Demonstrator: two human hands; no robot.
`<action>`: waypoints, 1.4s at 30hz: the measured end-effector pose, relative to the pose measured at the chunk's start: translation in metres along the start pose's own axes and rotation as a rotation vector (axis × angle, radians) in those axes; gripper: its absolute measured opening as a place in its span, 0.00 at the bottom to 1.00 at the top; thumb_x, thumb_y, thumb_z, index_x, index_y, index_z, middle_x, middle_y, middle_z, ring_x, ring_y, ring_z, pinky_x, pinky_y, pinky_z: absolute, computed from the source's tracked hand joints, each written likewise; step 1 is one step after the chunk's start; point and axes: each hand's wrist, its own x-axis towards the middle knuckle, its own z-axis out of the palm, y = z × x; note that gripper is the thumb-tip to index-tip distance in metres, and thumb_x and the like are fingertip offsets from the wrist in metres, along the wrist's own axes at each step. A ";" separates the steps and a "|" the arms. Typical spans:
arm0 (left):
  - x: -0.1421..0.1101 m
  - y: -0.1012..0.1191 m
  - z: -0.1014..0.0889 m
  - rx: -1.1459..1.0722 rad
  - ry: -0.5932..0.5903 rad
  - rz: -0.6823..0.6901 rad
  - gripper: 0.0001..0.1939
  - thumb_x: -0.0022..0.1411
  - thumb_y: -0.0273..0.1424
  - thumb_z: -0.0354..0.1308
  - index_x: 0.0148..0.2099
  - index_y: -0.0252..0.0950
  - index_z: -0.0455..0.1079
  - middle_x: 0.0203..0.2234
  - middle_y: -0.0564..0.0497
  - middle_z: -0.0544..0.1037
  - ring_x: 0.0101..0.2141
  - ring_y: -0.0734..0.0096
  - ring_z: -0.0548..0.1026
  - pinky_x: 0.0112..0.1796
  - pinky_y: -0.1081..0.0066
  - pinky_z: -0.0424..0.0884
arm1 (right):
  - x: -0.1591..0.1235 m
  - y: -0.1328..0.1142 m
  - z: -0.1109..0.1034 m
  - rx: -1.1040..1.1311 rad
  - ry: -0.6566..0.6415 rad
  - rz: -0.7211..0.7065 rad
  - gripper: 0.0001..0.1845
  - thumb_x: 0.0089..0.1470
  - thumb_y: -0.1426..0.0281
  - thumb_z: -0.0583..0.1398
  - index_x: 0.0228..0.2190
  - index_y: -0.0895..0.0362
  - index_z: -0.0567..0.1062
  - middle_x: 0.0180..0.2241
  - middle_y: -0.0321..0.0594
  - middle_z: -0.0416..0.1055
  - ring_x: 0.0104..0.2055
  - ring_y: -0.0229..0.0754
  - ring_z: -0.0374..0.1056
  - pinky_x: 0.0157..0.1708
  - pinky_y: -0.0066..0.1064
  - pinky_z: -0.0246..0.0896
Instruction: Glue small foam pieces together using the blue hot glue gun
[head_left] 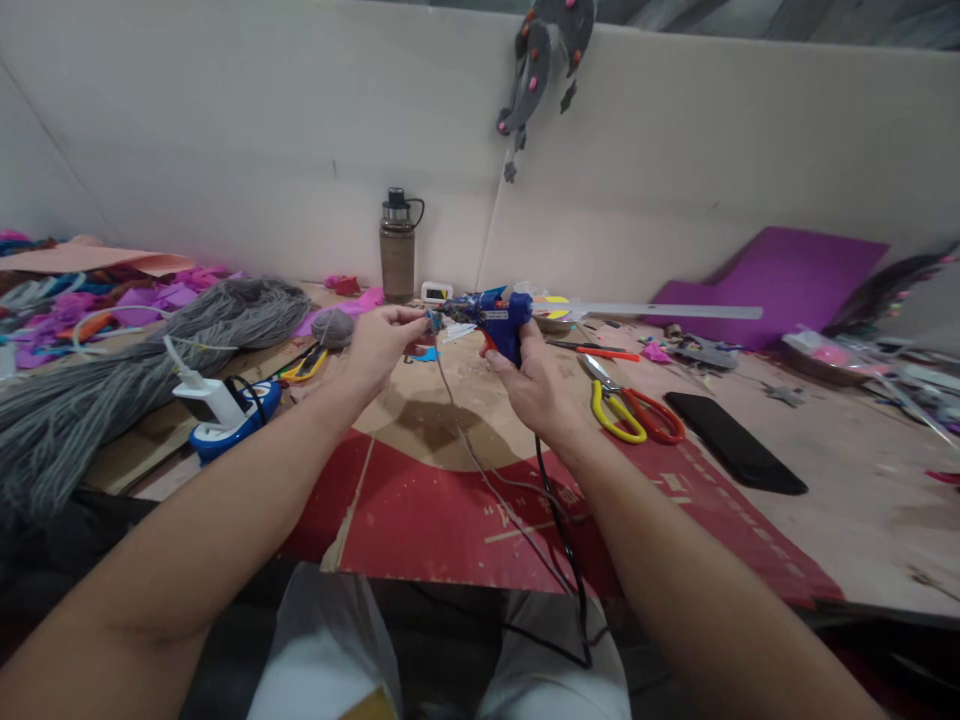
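My right hand (531, 380) is wrapped round the grip of a blue hot glue gun (504, 318), whose nozzle points left. A long translucent glue stick (667, 311) sticks out of its back end. The fingers of my left hand (390, 345) pinch a small bluish piece (433, 321) right by the nozzle; its kind is too small to make out. A thin grey strand of yarn (452, 400) hangs down from there across the cardboard. The gun's black cord (559, 520) drops past the table edge.
Scissors (634, 405) and a black phone (735, 440) lie to the right. At left are a blue power strip (236, 420), a grey yarn bundle (187, 340) and yellow cutters (306, 364). Behind stand a bottle (397, 250) and purple sheet (772, 280). Red-printed cardboard (420, 520) covers the front.
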 end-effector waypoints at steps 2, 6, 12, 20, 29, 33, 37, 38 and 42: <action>0.000 0.000 0.000 0.004 -0.001 0.001 0.11 0.48 0.31 0.68 0.34 0.30 0.75 0.26 0.47 0.79 0.25 0.71 0.78 0.25 0.73 0.73 | 0.000 0.000 0.000 -0.004 -0.003 0.002 0.28 0.56 0.70 0.54 0.58 0.53 0.62 0.54 0.46 0.68 0.55 0.51 0.64 0.58 0.47 0.56; 0.000 0.000 0.001 -0.006 -0.001 -0.009 0.12 0.47 0.31 0.69 0.34 0.30 0.74 0.26 0.47 0.79 0.25 0.71 0.78 0.26 0.73 0.73 | -0.001 -0.001 0.001 -0.001 -0.007 -0.001 0.28 0.56 0.70 0.54 0.59 0.52 0.61 0.54 0.46 0.68 0.54 0.51 0.64 0.57 0.48 0.57; 0.000 -0.001 0.002 -0.019 -0.015 -0.008 0.10 0.48 0.30 0.68 0.33 0.30 0.74 0.25 0.48 0.78 0.25 0.72 0.78 0.27 0.72 0.74 | -0.001 0.000 0.001 0.002 -0.006 0.000 0.27 0.55 0.71 0.55 0.57 0.54 0.63 0.51 0.48 0.70 0.52 0.52 0.66 0.57 0.48 0.57; -0.001 0.001 0.002 -0.022 -0.018 -0.010 0.09 0.49 0.29 0.68 0.33 0.30 0.74 0.24 0.48 0.79 0.25 0.71 0.78 0.28 0.72 0.74 | -0.001 0.002 0.001 -0.007 -0.012 0.024 0.26 0.56 0.70 0.55 0.56 0.54 0.63 0.51 0.47 0.70 0.53 0.52 0.65 0.55 0.48 0.59; -0.003 0.005 0.003 -0.027 -0.007 -0.028 0.08 0.50 0.28 0.66 0.33 0.29 0.73 0.24 0.48 0.78 0.25 0.71 0.78 0.27 0.72 0.73 | 0.000 0.006 0.003 -0.001 0.007 0.007 0.24 0.55 0.70 0.55 0.54 0.56 0.64 0.50 0.49 0.70 0.54 0.53 0.65 0.54 0.48 0.60; -0.003 0.005 0.004 -0.034 0.001 -0.033 0.09 0.49 0.28 0.67 0.33 0.30 0.73 0.24 0.49 0.78 0.25 0.71 0.78 0.27 0.73 0.73 | 0.000 0.007 0.003 -0.004 0.019 -0.015 0.24 0.55 0.70 0.55 0.54 0.55 0.64 0.48 0.48 0.71 0.51 0.53 0.66 0.53 0.49 0.61; -0.001 0.002 0.003 -0.052 -0.009 -0.027 0.08 0.49 0.27 0.66 0.33 0.30 0.73 0.23 0.49 0.78 0.24 0.72 0.78 0.26 0.73 0.73 | 0.000 0.008 0.004 -0.003 0.020 -0.028 0.25 0.55 0.71 0.55 0.55 0.55 0.64 0.50 0.49 0.69 0.50 0.52 0.67 0.54 0.49 0.60; -0.001 0.002 0.003 -0.055 -0.013 -0.023 0.08 0.49 0.27 0.66 0.33 0.29 0.73 0.23 0.49 0.78 0.24 0.72 0.78 0.26 0.73 0.73 | 0.000 0.009 0.004 0.000 0.020 -0.028 0.25 0.55 0.71 0.55 0.55 0.55 0.64 0.51 0.49 0.69 0.50 0.52 0.67 0.54 0.49 0.60; 0.000 0.002 0.003 -0.057 -0.011 -0.022 0.08 0.49 0.27 0.66 0.32 0.29 0.73 0.23 0.49 0.78 0.24 0.71 0.78 0.26 0.73 0.74 | 0.000 0.009 0.003 0.006 0.019 -0.014 0.25 0.55 0.70 0.56 0.55 0.57 0.64 0.50 0.50 0.70 0.51 0.53 0.66 0.55 0.50 0.60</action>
